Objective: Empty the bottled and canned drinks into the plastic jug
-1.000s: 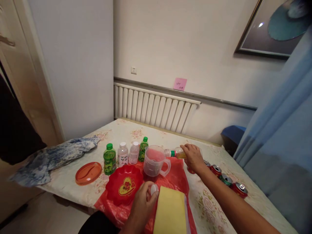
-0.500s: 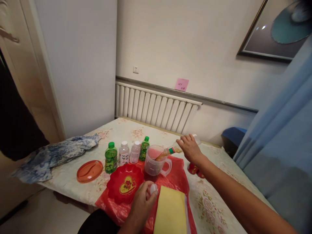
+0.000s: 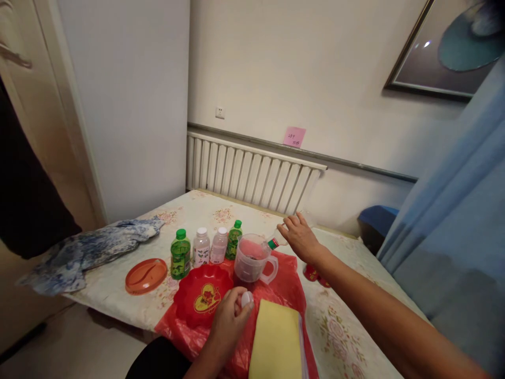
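My right hand (image 3: 300, 238) is wrapped round a clear bottle (image 3: 273, 243), tilted with its neck down at the rim of a translucent measuring jug (image 3: 249, 266). The jug stands upright on a red plastic sheet (image 3: 290, 268), handle to the right; what is inside it is hard to make out. Between the thumb and fingers of my left hand (image 3: 232, 318) is a small white bottle cap (image 3: 246, 299), held in front of the jug. A red scalloped plate (image 3: 189, 300) with a yellow heart print lies just left of that hand.
Two green-capped bottles (image 3: 180, 255) and two white-capped bottles (image 3: 201, 247) stand left of the jug. An orange lid (image 3: 145, 276) lies farther left, by a blue-white cloth (image 3: 102, 250). A yellow notebook (image 3: 276, 342) lies in front; red cans (image 3: 311, 272) are under my right forearm.
The brown liquid seen in the bottle's neck is gone from it, and the bottle looks clear. My right hand has shifted slightly left and up. My left hand has barely moved.
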The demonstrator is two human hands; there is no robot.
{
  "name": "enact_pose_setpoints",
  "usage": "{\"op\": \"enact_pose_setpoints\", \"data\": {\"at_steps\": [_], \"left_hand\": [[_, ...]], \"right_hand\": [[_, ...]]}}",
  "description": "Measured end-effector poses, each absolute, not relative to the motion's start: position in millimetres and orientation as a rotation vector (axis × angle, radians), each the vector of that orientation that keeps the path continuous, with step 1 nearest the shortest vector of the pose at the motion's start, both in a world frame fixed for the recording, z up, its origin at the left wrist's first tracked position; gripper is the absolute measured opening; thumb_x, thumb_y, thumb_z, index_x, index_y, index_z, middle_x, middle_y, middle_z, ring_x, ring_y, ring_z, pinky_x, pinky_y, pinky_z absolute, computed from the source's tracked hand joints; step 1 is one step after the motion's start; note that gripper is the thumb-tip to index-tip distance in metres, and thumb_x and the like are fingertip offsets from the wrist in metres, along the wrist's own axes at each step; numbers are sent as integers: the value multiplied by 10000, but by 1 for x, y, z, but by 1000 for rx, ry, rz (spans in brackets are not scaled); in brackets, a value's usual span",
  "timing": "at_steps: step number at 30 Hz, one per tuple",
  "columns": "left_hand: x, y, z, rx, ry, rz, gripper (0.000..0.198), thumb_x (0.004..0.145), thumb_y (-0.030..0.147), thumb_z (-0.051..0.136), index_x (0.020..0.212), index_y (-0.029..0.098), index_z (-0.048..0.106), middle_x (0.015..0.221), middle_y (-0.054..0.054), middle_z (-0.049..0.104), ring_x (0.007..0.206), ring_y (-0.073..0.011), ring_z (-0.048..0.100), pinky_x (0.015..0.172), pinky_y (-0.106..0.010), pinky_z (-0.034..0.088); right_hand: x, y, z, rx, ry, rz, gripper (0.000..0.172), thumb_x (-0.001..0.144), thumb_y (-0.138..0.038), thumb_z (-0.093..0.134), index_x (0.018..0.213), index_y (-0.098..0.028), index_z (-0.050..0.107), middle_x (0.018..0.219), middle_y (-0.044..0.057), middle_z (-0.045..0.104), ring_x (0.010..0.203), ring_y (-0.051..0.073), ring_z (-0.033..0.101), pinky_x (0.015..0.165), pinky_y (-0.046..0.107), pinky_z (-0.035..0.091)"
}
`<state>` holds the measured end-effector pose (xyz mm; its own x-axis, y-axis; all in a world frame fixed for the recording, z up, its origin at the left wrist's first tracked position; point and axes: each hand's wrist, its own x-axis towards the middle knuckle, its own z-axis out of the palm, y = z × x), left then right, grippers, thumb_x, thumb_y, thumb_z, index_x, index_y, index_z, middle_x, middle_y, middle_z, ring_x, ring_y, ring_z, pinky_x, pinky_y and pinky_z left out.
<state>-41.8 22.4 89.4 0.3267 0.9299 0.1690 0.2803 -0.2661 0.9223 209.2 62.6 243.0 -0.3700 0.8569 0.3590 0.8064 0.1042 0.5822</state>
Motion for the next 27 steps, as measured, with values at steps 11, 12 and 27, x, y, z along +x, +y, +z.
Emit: {"op": "enact_pose_setpoints", "data": {"at_steps": [11,12,27], "left_hand": [[-38,43,105,1723,1052,1013,333,747,346,515,1010,172,621,805,-12,583,674,-157,503,662,-277,408],[-37,47,108,1719,1049,1024,343,746,346,517,1021,169,621,807,-11,584,673,-155,505,663,-277,411],[3,82,151,1788,998,1099,366,744,190,554,1097,161,647,841,-5,590,712,-140,526,702,-250,428]], "right_hand": [[223,62,218,2067,2314,749,499,752,-43,573,1221,-213,591,1116,119,603,1061,274,498,986,426,293],[227,62,212,2145,2337,648,492,755,-85,608,1228,-220,591,1124,115,601,1055,271,504,961,408,313],[237,12,164,2423,2830,-176,437,673,-262,734,1102,-227,663,1002,54,657,937,249,590,842,358,453]]}}
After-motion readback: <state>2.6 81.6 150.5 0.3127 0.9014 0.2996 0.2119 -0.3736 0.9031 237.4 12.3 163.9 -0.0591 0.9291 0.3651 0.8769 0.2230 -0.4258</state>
